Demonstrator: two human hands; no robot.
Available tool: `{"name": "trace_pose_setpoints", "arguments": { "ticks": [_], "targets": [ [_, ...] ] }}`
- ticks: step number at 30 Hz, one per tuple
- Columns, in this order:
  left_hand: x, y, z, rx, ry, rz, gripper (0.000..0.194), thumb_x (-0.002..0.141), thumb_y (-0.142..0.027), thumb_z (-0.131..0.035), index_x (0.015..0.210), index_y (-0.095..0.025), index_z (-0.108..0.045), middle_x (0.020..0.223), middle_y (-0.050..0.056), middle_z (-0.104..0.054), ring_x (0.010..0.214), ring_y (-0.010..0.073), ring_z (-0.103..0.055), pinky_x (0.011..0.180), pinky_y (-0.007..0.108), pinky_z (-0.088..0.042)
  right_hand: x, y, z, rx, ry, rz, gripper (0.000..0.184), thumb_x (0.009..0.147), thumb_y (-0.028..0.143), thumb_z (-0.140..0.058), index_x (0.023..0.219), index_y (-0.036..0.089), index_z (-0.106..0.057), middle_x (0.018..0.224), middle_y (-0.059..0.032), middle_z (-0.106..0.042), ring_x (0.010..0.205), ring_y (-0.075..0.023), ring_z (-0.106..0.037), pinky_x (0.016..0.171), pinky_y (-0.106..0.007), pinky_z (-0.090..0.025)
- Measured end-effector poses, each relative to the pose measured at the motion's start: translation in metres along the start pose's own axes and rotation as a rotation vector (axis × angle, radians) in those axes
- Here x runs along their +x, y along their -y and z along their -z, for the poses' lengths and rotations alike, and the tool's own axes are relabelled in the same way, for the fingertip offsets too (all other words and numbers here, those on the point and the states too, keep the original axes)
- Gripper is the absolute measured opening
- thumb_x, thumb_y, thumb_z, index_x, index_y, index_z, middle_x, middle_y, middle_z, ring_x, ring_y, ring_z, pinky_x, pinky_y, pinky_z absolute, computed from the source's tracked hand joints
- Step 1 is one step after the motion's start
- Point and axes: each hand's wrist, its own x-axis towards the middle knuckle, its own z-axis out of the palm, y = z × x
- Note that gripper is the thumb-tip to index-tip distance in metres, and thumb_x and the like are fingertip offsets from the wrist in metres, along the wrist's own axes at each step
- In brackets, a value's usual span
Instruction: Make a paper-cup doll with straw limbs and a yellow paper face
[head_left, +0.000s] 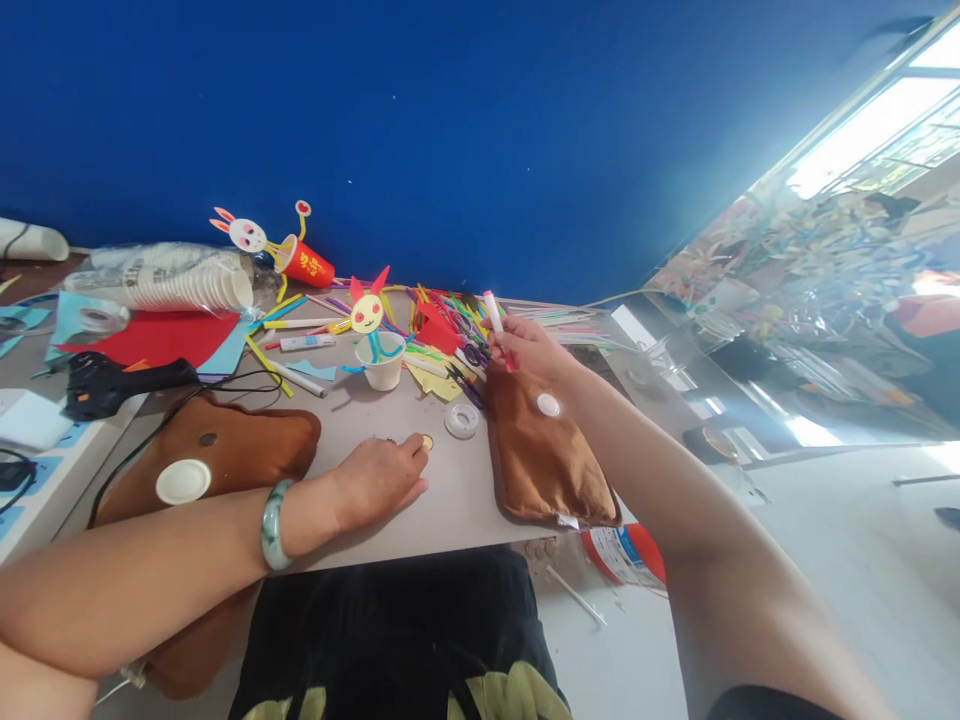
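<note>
My left hand (381, 480), with a green bangle at its wrist, rests low over the table. Its fingertips pinch a small yellow round piece (427, 441), perhaps paper. Farther right, my right hand (531, 348) is closed around a marker (493, 312) with a white body and red at its lower end, held upright. Below that wrist lies a brown plush pad (551, 460) with a white button. Between my hands sits a roll of clear tape (461, 421). A white paper cup figure (384, 368) with a yellow face and red ears stands behind them.
A black glue gun (124, 380) and its cord lie at left near another brown pad (255, 445). Stacked paper cups (180, 285) and a tipped red cup figure (307, 263) stand along the blue wall. Scissors (476, 355) and pipe cleaners (435, 310) clutter the back.
</note>
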Motion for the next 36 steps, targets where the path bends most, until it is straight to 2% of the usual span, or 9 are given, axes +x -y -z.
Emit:
{"name": "trace_pose_setpoints", "arguments": {
  "ticks": [4, 8, 15, 20, 24, 26, 28, 31, 36],
  "targets": [
    [0.000, 0.000, 0.001, 0.003, 0.006, 0.000, 0.034, 0.096, -0.036, -0.051, 0.120, -0.015, -0.061, 0.121, 0.016, -0.062, 0.077, 0.0256, -0.072, 0.063, 0.037, -0.055, -0.010, 0.002, -0.022, 0.074, 0.050, -0.027, 0.037, 0.077, 0.044, -0.075, 0.095, 0.021, -0.054, 0.067, 0.0067, -0.053, 0.045, -0.0035, -0.030, 0.040, -0.017, -0.018],
    [0.000, 0.001, 0.003, 0.032, 0.002, -0.015, 0.034, 0.096, -0.036, -0.049, 0.120, -0.016, -0.062, 0.123, 0.015, -0.062, 0.076, 0.0246, -0.072, 0.059, 0.035, -0.053, -0.011, -0.002, -0.035, 0.141, 0.017, -0.039, 0.042, 0.077, 0.052, -0.074, 0.093, 0.022, -0.050, 0.064, 0.0069, -0.056, 0.042, -0.0030, -0.024, 0.039, -0.018, -0.016],
    [-0.002, 0.001, 0.005, 0.042, -0.014, -0.033, 0.033, 0.097, -0.035, -0.048, 0.120, -0.016, -0.062, 0.122, 0.013, -0.063, 0.075, 0.0251, -0.071, 0.058, 0.037, -0.053, -0.026, -0.004, -0.051, 0.185, 0.050, -0.021, 0.037, 0.073, 0.041, -0.078, 0.091, 0.019, -0.055, 0.075, 0.0015, -0.059, 0.055, -0.0065, -0.045, 0.046, -0.020, -0.031],
    [-0.002, 0.000, 0.009, 0.045, 0.014, -0.036, 0.035, 0.097, -0.036, -0.047, 0.122, -0.015, -0.062, 0.124, 0.014, -0.062, 0.077, 0.0252, -0.072, 0.060, 0.036, -0.053, -0.046, -0.005, -0.066, 0.195, -0.015, 0.003, 0.036, 0.081, 0.050, -0.070, 0.095, 0.021, -0.055, 0.061, 0.0085, -0.045, 0.044, -0.0039, -0.027, 0.042, -0.019, -0.017],
    [-0.003, 0.000, 0.012, 0.020, 0.025, -0.036, 0.036, 0.098, -0.035, -0.047, 0.121, -0.013, -0.061, 0.124, 0.015, -0.062, 0.080, 0.0240, -0.072, 0.063, 0.034, -0.054, -0.050, -0.010, -0.075, 0.245, -0.018, -0.046, 0.041, 0.082, 0.058, -0.066, 0.100, 0.025, -0.049, 0.058, 0.0104, -0.047, 0.041, -0.0040, -0.023, 0.040, -0.017, -0.016],
    [-0.003, -0.001, 0.014, 0.009, 0.022, -0.036, 0.035, 0.098, -0.035, -0.046, 0.120, -0.013, -0.062, 0.123, 0.015, -0.062, 0.080, 0.0238, -0.072, 0.064, 0.034, -0.054, -0.049, -0.014, -0.079, 0.275, -0.016, -0.049, 0.042, 0.083, 0.060, -0.064, 0.102, 0.027, -0.045, 0.061, 0.0097, -0.055, 0.039, -0.0050, -0.030, 0.040, -0.017, -0.022],
    [-0.003, -0.001, 0.014, 0.002, 0.026, -0.035, 0.035, 0.099, -0.036, -0.045, 0.119, -0.013, -0.062, 0.123, 0.015, -0.062, 0.081, 0.0240, -0.072, 0.065, 0.034, -0.055, -0.047, -0.018, -0.084, 0.296, 0.001, -0.055, 0.044, 0.083, 0.061, -0.064, 0.103, 0.028, -0.041, 0.068, 0.0074, -0.064, 0.045, -0.0085, -0.048, 0.044, -0.020, -0.036],
    [-0.003, 0.000, 0.014, -0.002, 0.038, -0.032, 0.037, 0.099, -0.036, -0.044, 0.122, -0.013, -0.061, 0.123, 0.015, -0.061, 0.080, 0.0242, -0.071, 0.065, 0.035, -0.055, -0.046, -0.021, -0.091, 0.289, 0.033, -0.047, 0.045, 0.082, 0.060, -0.065, 0.099, 0.027, -0.040, 0.080, 0.0029, -0.073, 0.068, -0.0152, -0.067, 0.065, -0.031, -0.054],
    [-0.003, 0.000, 0.014, 0.000, 0.033, -0.046, 0.039, 0.099, -0.036, -0.043, 0.126, -0.014, -0.060, 0.124, 0.015, -0.061, 0.082, 0.0251, -0.071, 0.064, 0.036, -0.055, -0.045, -0.018, -0.096, 0.165, 0.002, 0.099, 0.037, 0.084, 0.058, -0.065, 0.096, 0.026, -0.051, 0.097, -0.0011, -0.075, 0.093, -0.0180, -0.068, 0.083, -0.035, -0.054]
  ]
}}
